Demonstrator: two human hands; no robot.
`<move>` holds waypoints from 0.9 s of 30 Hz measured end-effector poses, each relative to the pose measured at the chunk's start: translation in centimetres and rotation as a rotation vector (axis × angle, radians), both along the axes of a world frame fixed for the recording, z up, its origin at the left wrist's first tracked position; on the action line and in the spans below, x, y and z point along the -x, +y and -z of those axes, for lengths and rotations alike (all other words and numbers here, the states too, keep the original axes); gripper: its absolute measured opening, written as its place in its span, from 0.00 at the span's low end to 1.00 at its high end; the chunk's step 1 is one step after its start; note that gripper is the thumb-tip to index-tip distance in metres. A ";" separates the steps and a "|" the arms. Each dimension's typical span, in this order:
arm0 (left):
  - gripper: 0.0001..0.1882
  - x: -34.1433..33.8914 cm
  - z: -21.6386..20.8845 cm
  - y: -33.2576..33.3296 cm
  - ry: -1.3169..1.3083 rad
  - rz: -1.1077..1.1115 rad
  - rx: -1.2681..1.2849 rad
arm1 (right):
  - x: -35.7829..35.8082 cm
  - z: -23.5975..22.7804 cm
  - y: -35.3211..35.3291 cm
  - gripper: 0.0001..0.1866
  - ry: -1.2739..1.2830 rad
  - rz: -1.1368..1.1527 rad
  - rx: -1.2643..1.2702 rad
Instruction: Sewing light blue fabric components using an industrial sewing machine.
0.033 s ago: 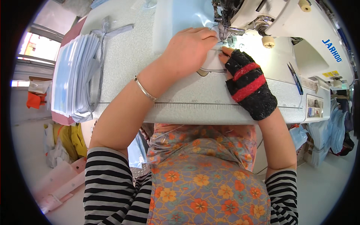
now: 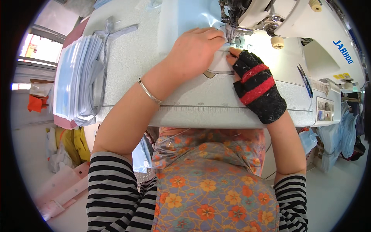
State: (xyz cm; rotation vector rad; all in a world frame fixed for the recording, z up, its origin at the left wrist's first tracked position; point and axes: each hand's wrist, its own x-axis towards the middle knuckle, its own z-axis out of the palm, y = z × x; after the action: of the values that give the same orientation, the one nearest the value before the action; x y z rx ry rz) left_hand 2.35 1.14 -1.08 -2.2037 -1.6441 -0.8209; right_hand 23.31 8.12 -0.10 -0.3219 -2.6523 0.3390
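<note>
My left hand, bare with a silver bangle at the wrist, lies over the near edge of a light blue sheet. Its fingers are bent and close together by the presser foot of a white sewing machine; the thumb is hidden. On my right hand is a black fingerless glove with red stripes. Its thumb and forefinger close together just in front of the foot, at a thin grey strip. The fingers partly cover what they grip.
A thick stack of light blue pieces stands at the table's left, with a grey ribbon beside it. Dark thread snips lie right of the machine bed. A ruler scale runs along the front edge. More blue pieces hang at right.
</note>
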 end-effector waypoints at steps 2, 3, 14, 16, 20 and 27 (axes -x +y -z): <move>0.15 0.0 0.1 0.1 -0.019 -0.017 -0.018 | -0.1 0.1 0.1 0.23 0.025 -0.007 0.000; 0.15 0.0 0.1 0.1 -0.016 -0.015 -0.015 | -0.1 0.4 0.2 0.23 0.027 -0.004 0.003; 0.11 -0.2 -1.1 -0.8 0.092 -0.181 0.013 | 0.0 0.6 0.2 0.20 0.089 -0.011 -0.071; 0.09 -1.6 -2.7 -1.9 0.098 -0.175 0.139 | -0.4 1.5 1.0 0.20 0.086 0.070 -0.005; 0.08 -2.6 -3.3 -3.3 0.147 -0.100 0.305 | 0.0 0.8 0.9 0.22 0.108 0.030 0.074; 0.19 -1.0 -1.1 -1.9 0.061 0.036 0.058 | -0.3 1.5 0.7 0.23 0.122 0.012 -0.086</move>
State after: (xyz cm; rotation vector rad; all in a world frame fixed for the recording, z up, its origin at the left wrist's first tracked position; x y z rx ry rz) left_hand 3.36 -0.80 0.02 -2.2806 -1.6236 -0.7157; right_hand 23.58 8.80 -1.62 -0.2801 -2.5355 0.2318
